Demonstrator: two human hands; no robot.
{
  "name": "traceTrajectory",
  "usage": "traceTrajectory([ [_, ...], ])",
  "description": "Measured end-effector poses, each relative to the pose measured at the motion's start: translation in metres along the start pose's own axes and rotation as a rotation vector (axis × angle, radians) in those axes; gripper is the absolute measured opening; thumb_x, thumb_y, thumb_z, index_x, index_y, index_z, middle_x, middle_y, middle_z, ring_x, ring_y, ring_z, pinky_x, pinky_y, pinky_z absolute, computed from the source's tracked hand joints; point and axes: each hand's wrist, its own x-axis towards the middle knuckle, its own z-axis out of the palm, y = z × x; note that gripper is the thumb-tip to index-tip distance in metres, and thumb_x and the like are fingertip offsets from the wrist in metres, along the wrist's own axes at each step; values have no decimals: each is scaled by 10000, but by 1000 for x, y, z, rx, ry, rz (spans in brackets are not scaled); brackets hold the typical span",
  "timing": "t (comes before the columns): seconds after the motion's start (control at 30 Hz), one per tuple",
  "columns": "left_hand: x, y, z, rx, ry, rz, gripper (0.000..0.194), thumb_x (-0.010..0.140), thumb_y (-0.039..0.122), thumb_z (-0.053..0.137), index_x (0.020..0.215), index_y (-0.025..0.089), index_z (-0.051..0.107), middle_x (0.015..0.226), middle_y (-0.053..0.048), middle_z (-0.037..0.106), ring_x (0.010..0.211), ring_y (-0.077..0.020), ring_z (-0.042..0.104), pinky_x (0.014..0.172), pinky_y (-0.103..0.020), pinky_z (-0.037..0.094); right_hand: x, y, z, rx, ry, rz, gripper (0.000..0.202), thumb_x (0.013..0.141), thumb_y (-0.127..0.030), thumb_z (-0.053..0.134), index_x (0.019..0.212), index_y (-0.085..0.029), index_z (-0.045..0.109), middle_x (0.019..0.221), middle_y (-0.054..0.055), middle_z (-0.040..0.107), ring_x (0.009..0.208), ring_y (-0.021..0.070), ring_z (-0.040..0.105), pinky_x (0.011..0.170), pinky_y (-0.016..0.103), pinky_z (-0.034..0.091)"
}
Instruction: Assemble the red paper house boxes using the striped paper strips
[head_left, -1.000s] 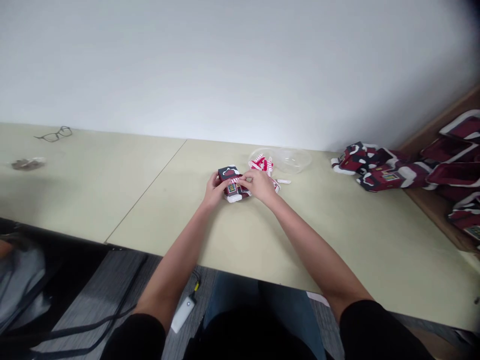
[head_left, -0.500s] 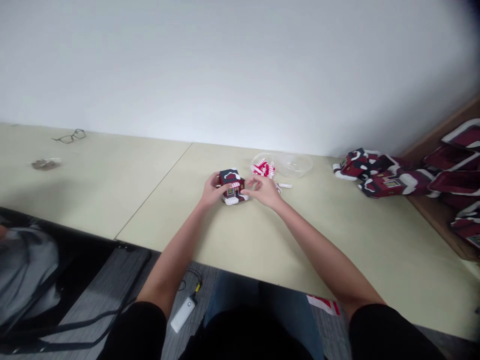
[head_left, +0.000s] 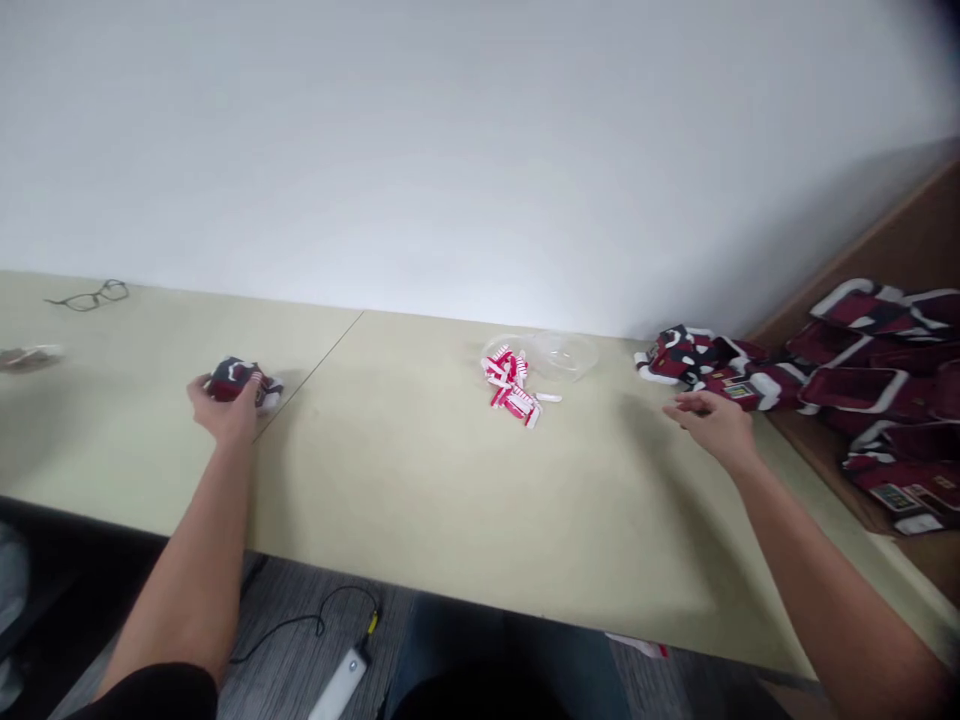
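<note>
My left hand (head_left: 221, 412) is out to the left on the pale green table (head_left: 420, 480), closed around a small dark red and white paper house (head_left: 238, 381) that rests on the tabletop. My right hand (head_left: 712, 420) reaches to the right with fingers apart and holds nothing. It hovers just short of a pile of flat, unfolded red, black and white house cut-outs (head_left: 697, 365) by the wall. Between the hands lies a small heap of red-and-white striped paper pieces (head_left: 511, 385).
A clear plastic bowl (head_left: 566, 352) stands behind the striped pieces. More flat cut-outs (head_left: 877, 390) cover a brown surface at the right. Eyeglasses (head_left: 88, 296) and a small wrapper (head_left: 26, 357) lie far left. A white power adapter (head_left: 339, 683) with cable is on the floor.
Both hands were together on the paper house at the table's middle. My left hand has carried it far left; my right hand let go and swung right toward the cut-out pile.
</note>
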Motion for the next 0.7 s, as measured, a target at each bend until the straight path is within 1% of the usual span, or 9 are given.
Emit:
traceTrajectory([
  [0.13,-15,26,7,-11,146,-30,1208,561,541,895,1458,128,201,1596,-180,164,1462,-498,141,1184,-787,157,26,1,-18,-155,86,0,273,724,-391,663,919,-200,666,930,104,725,907,292,658,836,417,480],
  [0.2,-36,48,18,-79,218,77,1283,551,630,866,1478,101,154,1615,-211,40,1467,-500,71,1200,-763,117,40,-5,-21,-198,110,-12,295,768,-374,629,988,-181,672,1009,135,715,970,307,640,856,416,465],
  [0.27,-70,73,35,-176,235,259,1243,564,686,828,1450,43,241,1586,-246,104,1468,-412,150,1252,-639,166,56,-14,-19,-291,126,-42,351,809,-386,597,1068,-163,677,1130,183,680,1077,338,598,900,431,436],
  [0.3,-93,84,45,-226,206,324,1200,545,708,823,1394,18,329,1529,-257,222,1448,-375,213,1252,-575,222,64,-19,-17,-358,127,-58,396,829,-405,581,1123,-155,670,1196,206,650,1130,356,568,918,443,422],
  [0.4,-175,108,76,-252,-118,484,798,745,750,606,1260,149,511,1402,-175,448,1386,-288,387,1212,-492,301,87,-30,-6,-519,116,-74,575,852,-497,556,1291,-127,592,1319,260,561,1231,411,484,952,510,384],
  [0.5,-247,108,95,-87,-365,868,831,707,804,586,1293,216,547,1455,-179,453,1341,-309,448,1137,-477,321,108,-33,4,-552,80,-44,745,808,-591,571,1385,-125,506,1393,293,496,1317,447,408,1017,602,311],
  [0.57,-273,98,102,-51,-402,1263,843,677,812,606,1318,266,563,1436,-147,515,1321,-309,468,1157,-462,238,120,-29,10,-552,43,20,851,758,-669,555,1431,-157,460,1439,297,460,1369,455,360,1057,648,247],
  [0.6,-279,94,104,-54,-398,1387,847,678,820,590,1327,277,568,1415,-132,548,1314,-301,473,1167,-451,197,125,-26,12,-541,22,72,915,721,-719,539,1451,-177,440,1458,294,445,1386,458,342,1070,660,224],
  [0.7,-278,85,105,-36,-375,1451,937,643,890,520,1339,265,581,1393,-125,585,1313,-293,463,1167,-423,143,141,-10,17,-528,-13,214,1124,591,-850,470,1525,-234,358,1508,275,388,1453,446,247,1088,669,197],
])
